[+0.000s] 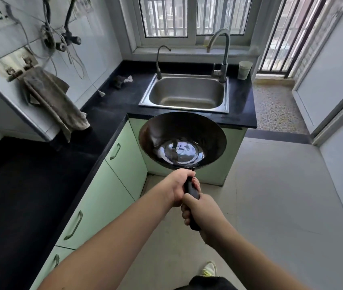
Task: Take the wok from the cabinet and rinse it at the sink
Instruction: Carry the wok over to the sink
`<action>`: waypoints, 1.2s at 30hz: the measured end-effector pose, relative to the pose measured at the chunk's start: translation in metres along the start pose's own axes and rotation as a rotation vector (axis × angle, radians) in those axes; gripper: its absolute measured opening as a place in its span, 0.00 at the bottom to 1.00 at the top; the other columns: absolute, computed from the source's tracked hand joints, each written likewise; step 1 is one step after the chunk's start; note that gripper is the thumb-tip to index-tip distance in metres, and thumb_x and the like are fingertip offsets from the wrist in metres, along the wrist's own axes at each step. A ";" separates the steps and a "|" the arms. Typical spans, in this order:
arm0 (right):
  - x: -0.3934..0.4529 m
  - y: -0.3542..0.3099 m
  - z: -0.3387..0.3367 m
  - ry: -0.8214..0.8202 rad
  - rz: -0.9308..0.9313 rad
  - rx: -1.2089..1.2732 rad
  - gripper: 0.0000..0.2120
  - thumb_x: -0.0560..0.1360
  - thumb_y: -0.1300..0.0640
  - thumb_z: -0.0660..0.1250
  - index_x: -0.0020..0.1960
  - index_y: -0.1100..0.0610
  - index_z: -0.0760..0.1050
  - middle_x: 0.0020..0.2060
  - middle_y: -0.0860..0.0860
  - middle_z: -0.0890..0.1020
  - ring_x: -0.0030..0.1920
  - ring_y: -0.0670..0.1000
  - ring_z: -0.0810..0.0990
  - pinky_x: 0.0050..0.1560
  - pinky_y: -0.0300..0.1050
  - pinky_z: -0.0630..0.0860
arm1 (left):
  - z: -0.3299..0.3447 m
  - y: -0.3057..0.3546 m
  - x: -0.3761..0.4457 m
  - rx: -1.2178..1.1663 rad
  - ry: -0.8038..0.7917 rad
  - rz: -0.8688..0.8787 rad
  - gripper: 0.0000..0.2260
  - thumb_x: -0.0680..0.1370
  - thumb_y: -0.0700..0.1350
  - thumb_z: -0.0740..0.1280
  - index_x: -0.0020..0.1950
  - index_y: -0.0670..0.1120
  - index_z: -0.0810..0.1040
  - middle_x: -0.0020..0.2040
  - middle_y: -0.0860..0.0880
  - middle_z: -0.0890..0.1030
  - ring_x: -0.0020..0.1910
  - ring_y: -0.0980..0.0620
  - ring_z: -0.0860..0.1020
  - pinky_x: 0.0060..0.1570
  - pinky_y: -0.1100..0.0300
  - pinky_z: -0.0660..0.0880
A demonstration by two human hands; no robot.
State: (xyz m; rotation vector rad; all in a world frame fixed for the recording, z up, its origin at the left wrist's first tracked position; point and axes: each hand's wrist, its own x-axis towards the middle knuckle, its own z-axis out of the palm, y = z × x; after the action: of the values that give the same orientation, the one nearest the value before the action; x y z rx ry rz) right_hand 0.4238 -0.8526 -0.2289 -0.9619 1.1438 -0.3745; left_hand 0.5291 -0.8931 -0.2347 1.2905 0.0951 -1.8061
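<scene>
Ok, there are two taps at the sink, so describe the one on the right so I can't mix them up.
Find the stainless steel sink set in the black countertop under the window. The tall steel gooseneck tap stands at its back right corner, next to a pale plastic cup. It is thicker and taller than the thin tap at the back left.

Both bare forearms reach forward from the bottom of the view. The left hand (180,188) is closed around the upper part of a dark handle, and the right hand (203,214) is closed just below it, touching it.
</scene>
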 end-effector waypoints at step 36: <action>0.292 -0.209 0.090 0.095 -0.038 -0.100 0.06 0.69 0.60 0.63 0.33 0.58 0.71 0.21 0.50 0.72 0.19 0.49 0.69 0.22 0.36 0.64 | -0.032 0.331 0.165 0.010 -0.051 0.007 0.15 0.81 0.41 0.55 0.34 0.45 0.63 0.22 0.49 0.66 0.15 0.53 0.65 0.18 0.70 0.65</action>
State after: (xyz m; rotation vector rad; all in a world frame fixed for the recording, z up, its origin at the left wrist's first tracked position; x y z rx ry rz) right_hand 0.6661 -1.1321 -0.2277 -1.0633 1.2417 -0.4002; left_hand 0.7690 -1.1763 -0.2455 1.2492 0.0528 -1.8345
